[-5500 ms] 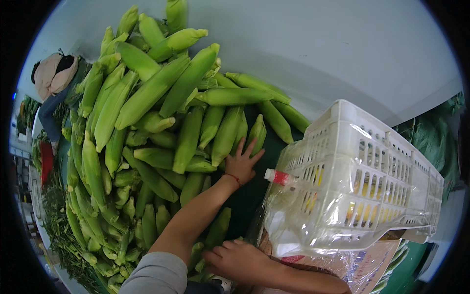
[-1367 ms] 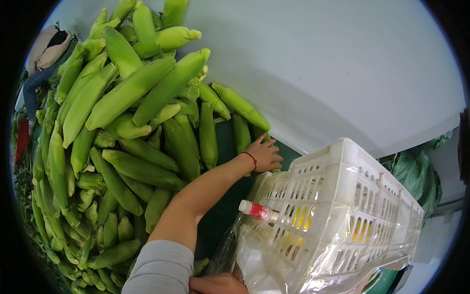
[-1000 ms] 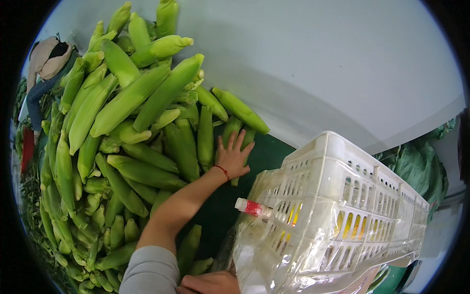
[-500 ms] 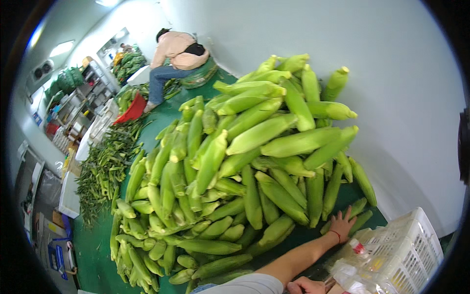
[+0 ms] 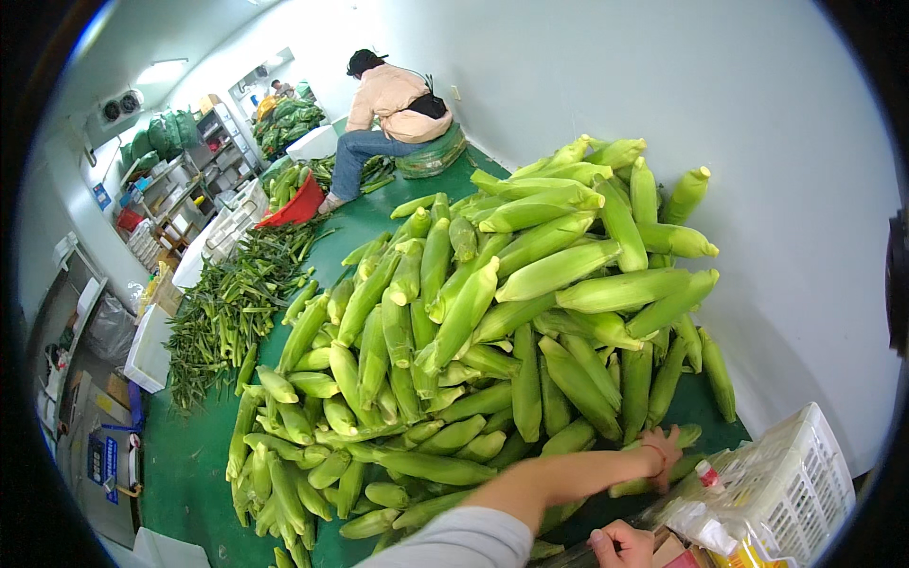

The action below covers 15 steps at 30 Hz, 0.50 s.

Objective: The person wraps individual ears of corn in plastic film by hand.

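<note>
green flooring [image 5: 189, 464] carries a tall heap of husked corn [image 5: 492, 322] against a pale wall [image 5: 757, 142]. left hand [image 5: 663, 452] lies on an ear at the heap's near edge, fingers spread flat, gripping nothing. right hand [image 5: 620, 546] is curled at the bottom edge; whether its grip holds anything i cannot tell. white crate [image 5: 791, 492] sits just beside. far off, a seated person [image 5: 393, 118] works near loose green husks [image 5: 232, 303].

Person's bare hands: the left hand [image 5: 663, 452] wears a thin red wristband [image 5: 651, 448], forearm bare below a grey sleeve [image 5: 464, 541].
</note>
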Each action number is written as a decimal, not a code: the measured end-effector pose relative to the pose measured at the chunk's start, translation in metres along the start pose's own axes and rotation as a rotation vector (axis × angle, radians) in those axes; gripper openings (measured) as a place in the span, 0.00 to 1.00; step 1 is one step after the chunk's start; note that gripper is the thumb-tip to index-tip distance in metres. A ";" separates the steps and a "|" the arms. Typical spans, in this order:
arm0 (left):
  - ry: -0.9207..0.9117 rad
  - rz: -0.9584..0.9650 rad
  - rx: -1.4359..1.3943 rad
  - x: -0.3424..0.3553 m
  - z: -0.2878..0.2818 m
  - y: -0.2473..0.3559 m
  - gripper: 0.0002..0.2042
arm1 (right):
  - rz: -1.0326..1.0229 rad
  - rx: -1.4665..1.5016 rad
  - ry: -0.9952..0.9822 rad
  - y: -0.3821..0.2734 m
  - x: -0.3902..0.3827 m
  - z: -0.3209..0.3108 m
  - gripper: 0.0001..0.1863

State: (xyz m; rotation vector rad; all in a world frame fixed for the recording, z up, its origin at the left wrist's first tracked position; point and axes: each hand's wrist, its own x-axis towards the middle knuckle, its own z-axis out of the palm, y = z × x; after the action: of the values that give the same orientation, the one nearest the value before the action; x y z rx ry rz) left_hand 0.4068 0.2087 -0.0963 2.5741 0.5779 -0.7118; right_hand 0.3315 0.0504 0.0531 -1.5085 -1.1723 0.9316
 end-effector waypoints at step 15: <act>0.522 -0.581 0.203 -0.381 0.086 -0.166 0.35 | -0.011 -0.091 -0.069 -0.002 0.001 0.013 0.10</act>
State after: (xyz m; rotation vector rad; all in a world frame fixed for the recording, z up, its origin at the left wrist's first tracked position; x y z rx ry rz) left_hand -0.0060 0.1991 0.0031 2.7999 1.5289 -0.2500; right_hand 0.3189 0.0547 0.0521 -1.5516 -1.2863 0.9400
